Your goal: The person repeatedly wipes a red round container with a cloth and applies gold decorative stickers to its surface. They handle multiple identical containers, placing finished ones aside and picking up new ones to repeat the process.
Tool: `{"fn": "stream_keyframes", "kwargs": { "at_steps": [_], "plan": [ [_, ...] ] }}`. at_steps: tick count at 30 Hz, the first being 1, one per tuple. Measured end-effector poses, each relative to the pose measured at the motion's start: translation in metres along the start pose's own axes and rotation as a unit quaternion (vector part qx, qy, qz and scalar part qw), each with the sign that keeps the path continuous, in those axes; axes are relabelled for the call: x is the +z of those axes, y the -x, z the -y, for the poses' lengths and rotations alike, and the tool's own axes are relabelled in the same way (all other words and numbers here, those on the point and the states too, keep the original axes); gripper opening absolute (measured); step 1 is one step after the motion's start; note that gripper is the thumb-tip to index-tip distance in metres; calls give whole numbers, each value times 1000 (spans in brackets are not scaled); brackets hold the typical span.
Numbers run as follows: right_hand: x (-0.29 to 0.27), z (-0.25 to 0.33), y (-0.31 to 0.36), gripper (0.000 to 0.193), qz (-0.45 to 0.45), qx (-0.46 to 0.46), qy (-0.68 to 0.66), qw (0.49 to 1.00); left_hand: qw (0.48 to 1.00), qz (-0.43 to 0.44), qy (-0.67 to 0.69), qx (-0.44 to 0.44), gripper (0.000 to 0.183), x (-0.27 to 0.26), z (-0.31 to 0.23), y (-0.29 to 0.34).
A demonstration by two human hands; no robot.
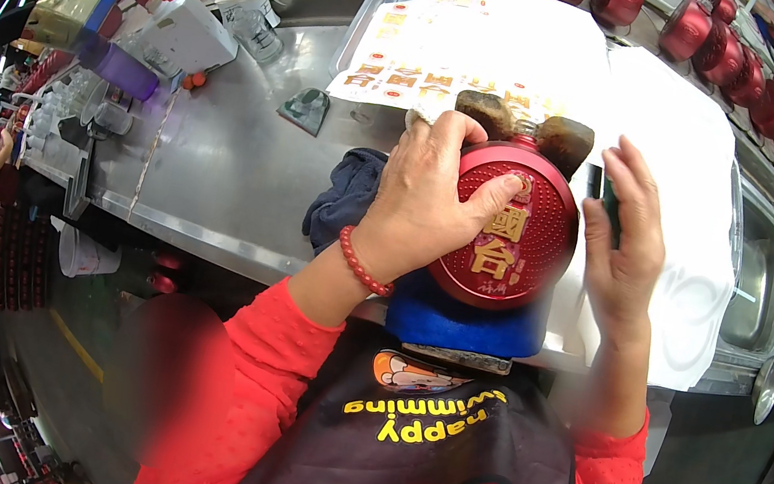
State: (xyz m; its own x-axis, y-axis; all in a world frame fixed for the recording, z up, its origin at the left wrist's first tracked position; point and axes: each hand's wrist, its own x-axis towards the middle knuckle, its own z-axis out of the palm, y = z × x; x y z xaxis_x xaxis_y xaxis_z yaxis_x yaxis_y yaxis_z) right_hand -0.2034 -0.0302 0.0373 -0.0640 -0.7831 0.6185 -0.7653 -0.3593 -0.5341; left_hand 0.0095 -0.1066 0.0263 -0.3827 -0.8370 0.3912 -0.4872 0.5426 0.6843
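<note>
A flat, round red bottle (550, 237) with a dotted face and gold raised characters lies face up on a blue padded rest (466, 317). Its threaded neck sits between two worn brown blocks (564, 147). My left hand (430, 193) grips the bottle's left edge, fingers around the rim and thumb pressed on the upper gold lettering. Just off the bottle's right side, my right hand (633, 235) holds a dark green scraper (612, 209) between thumb and fingers; the hand hides most of it. Close to my left wrist is a crumpled dark blue cloth (343, 203).
Sheets of gold decals (500, 42) cover a clear tray beyond the bottle. A green scraper blade (304, 110) lies on the steel table (219, 155). At left are a glass jar (256, 34) and purple bottle (121, 66). Red bottles (689, 28) line the back; a sink (760, 271) is right.
</note>
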Motion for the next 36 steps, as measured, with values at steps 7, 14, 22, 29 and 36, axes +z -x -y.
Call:
{"fn": "stream_keyframes", "kwargs": {
  "at_steps": [7,14,22,29,36],
  "plan": [
    [-28,12,-18,31,101,138,-160,972,1000,9,-4,16,55,-6,-2,0],
    [-25,9,-27,25,171,128,-152,965,996,13,87,-18,48,-6,3,4],
    [-27,4,-31,25,208,121,-171,955,999,23,41,-17,49,-8,1,4],
    [-28,4,-29,26,235,138,-181,945,1000,18,23,-4,57,-5,-3,7],
    [-26,7,-25,26,236,116,-190,946,998,17,-44,36,74,-6,-9,14]
  ]
}}
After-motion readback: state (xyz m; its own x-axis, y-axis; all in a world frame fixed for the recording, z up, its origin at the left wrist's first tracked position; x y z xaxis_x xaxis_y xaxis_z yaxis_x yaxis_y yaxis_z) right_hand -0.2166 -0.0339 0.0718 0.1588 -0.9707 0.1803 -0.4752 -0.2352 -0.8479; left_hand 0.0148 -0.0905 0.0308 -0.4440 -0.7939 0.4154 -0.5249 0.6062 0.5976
